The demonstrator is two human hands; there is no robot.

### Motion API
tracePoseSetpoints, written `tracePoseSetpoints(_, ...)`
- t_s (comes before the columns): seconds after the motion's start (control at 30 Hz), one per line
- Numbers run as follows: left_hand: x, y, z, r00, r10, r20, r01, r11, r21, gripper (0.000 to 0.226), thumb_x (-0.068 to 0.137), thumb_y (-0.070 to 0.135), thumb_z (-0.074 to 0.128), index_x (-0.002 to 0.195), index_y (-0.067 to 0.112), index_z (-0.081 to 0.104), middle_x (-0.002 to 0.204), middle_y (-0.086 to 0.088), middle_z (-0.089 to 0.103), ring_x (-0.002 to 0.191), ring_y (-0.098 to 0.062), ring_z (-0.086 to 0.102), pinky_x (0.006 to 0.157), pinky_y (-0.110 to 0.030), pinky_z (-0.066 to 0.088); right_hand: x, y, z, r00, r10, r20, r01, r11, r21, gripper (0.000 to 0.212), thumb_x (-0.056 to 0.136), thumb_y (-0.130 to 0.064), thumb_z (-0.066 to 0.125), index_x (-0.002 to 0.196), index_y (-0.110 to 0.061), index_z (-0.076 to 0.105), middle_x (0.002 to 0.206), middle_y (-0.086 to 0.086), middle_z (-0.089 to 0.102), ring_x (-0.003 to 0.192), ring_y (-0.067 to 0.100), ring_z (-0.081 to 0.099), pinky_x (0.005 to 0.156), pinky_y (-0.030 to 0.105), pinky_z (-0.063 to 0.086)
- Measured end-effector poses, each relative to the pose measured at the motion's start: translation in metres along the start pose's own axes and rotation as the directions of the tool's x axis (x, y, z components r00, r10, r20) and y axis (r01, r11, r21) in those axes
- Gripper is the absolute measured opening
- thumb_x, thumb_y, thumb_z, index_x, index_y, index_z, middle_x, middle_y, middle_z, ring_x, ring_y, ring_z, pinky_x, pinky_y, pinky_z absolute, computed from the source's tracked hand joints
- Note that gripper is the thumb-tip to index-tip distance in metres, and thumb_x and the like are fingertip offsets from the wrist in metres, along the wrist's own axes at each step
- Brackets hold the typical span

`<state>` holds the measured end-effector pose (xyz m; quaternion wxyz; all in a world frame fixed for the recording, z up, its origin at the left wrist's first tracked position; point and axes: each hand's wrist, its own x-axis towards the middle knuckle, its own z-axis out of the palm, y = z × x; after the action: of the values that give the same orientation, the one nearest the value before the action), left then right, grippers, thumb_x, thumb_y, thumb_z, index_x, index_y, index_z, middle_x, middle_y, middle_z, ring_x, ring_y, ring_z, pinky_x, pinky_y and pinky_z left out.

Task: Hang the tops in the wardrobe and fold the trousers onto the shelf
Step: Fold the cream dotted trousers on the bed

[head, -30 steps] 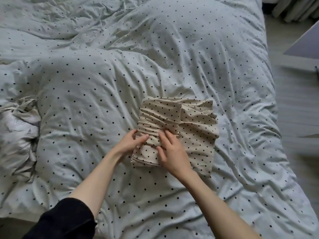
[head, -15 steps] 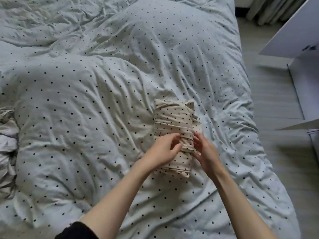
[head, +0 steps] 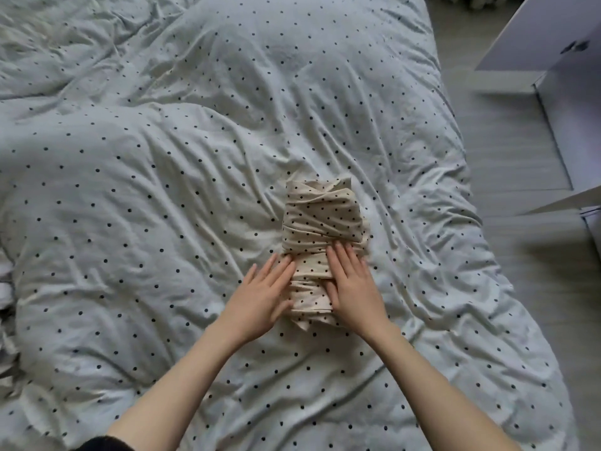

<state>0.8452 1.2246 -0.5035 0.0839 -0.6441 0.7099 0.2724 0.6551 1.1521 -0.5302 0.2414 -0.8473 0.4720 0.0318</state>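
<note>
Pressed flat with straight fingers, the left hand is being laid against the left edge of the folded trousers, while the right hand is being rested palm down on the near right part of the same bundle; nothing is being gripped or pinched by either hand. Both bare forearms are being extended from the near edge, and a dark sleeve is being shown at the near left. The trousers, cream with dark dots, are being kept as a narrow bundle on the pale dotted duvet, toward the bed's right side. Crumpled fabric is being seen at the left edge. Farther right, a grey floor and white furniture panels are being shown beside the bed.
</note>
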Motion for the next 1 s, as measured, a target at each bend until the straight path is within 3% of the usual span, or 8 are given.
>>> tracePoseSetpoints(0.17, 0.022, 0.001, -0.007, 0.988, 0.121, -0.101, -0.092, 0.963, 0.253, 0.084, 0.086, -0.003, 0.032, 0.136, 0.026, -0.029, 0.149, 0.007, -0.024, 0.133, -0.025, -0.035, 0.109, -0.041, -0.023, 0.022, 0.024, -0.007, 0.991, 0.025, 0.132, -0.026, 1.000, 0.000, 0.065, 0.099, -0.029, 0.037, 0.152, -0.019, -0.001, 0.159, 0.000, -0.005, 0.146, 0.016, -0.009, 0.120, 0.033, -0.003)
tracePoseSetpoints(0.33, 0.057, -0.015, -0.036, 0.950, 0.310, -0.029, -0.254, 0.826, 0.504, 0.077, 0.088, 0.004, 0.019, 0.131, 0.030, -0.039, 0.146, 0.011, -0.020, 0.131, -0.026, -0.036, 0.103, -0.047, -0.030, 0.008, 0.003, -0.017, 0.996, 0.091, 0.023, -0.093, 0.977, 0.194, 0.066, 0.096, -0.017, 0.040, 0.151, -0.009, 0.005, 0.158, 0.007, -0.012, 0.144, 0.018, -0.017, 0.117, 0.029, -0.011)
tracePoseSetpoints(0.4, 0.071, -0.016, -0.046, 0.890, 0.454, -0.042, -0.349, 0.738, 0.578, 0.074, 0.088, 0.009, 0.025, 0.141, 0.026, -0.024, 0.153, 0.005, -0.003, 0.138, -0.027, -0.020, 0.110, -0.051, -0.016, -0.005, -0.017, -0.016, 0.981, 0.191, -0.039, -0.168, 0.928, 0.331, 0.067, 0.097, -0.031, 0.041, 0.150, -0.006, 0.009, 0.158, 0.009, -0.012, 0.141, 0.013, -0.022, 0.115, 0.026, -0.014)
tracePoseSetpoints(0.5, 0.076, -0.011, -0.058, 0.830, 0.557, -0.033, -0.429, 0.675, 0.600, 0.064, 0.080, 0.014, 0.023, 0.144, 0.018, 0.024, 0.147, 0.000, 0.038, 0.138, -0.026, 0.023, 0.111, -0.051, 0.022, -0.013, -0.044, -0.008, 0.939, 0.344, 0.012, -0.334, 0.904, 0.267, 0.094, 0.090, -0.063, 0.038, 0.149, -0.004, -0.005, 0.156, 0.011, -0.019, 0.143, 0.018, -0.022, 0.115, 0.032, -0.015)
tracePoseSetpoints(0.6, 0.073, -0.017, -0.056, 0.792, 0.609, -0.040, -0.494, 0.678, 0.544, 0.057, 0.080, 0.009, 0.029, 0.133, 0.009, 0.050, 0.136, -0.012, 0.053, 0.131, -0.034, 0.041, 0.105, -0.051, 0.036, -0.004, -0.063, -0.002, 0.882, 0.461, 0.093, -0.470, 0.855, 0.219, 0.117, 0.077, -0.076, 0.043, 0.147, -0.002, -0.016, 0.155, 0.013, -0.023, 0.142, 0.024, -0.024, 0.112, 0.042, -0.018)
tracePoseSetpoints(0.77, 0.079, -0.025, -0.057, 0.743, 0.657, -0.129, -0.535, 0.698, 0.477, 0.042, 0.084, 0.000, 0.042, 0.125, 0.007, 0.039, 0.126, -0.026, 0.055, 0.125, -0.042, 0.047, 0.098, -0.055, 0.043, 0.003, -0.064, 0.007, 0.860, 0.503, 0.079, -0.510, 0.848, 0.144, 0.122, 0.078, -0.070, 0.053, 0.143, 0.000, -0.023, 0.153, 0.018, -0.025, 0.140, 0.030, -0.028, 0.111, 0.049, -0.020)
tracePoseSetpoints(0.87, 0.096, -0.020, -0.066, 0.810, 0.579, -0.091, -0.438, 0.701, 0.562, 0.077, 0.071, -0.001, 0.054, 0.144, 0.014, 0.033, 0.141, -0.023, 0.043, 0.131, -0.038, 0.041, 0.108, -0.056, 0.029, 0.003, -0.055, 0.014, 0.868, 0.491, 0.067, -0.496, 0.861, 0.112, 0.121, 0.079, -0.065, 0.055, 0.142, 0.000, -0.025, 0.153, 0.019, -0.025, 0.139, 0.031, -0.029, 0.113, 0.050, -0.018)
tracePoseSetpoints(1.0, 0.117, -0.001, -0.070, 0.859, 0.505, -0.083, -0.378, 0.735, 0.563, 0.055, 0.085, 0.007, 0.041, 0.139, 0.012, 0.046, 0.129, -0.022, 0.054, 0.118, -0.037, 0.054, 0.105, -0.047, 0.038, 0.003, -0.043, 0.018, 0.881, 0.472, 0.025, -0.470, 0.871, 0.145, 0.123, 0.077, -0.069, 0.055, 0.132, -0.008, -0.037, 0.143, 0.008, -0.037, 0.129, 0.024, -0.040, 0.113, 0.044, -0.019)
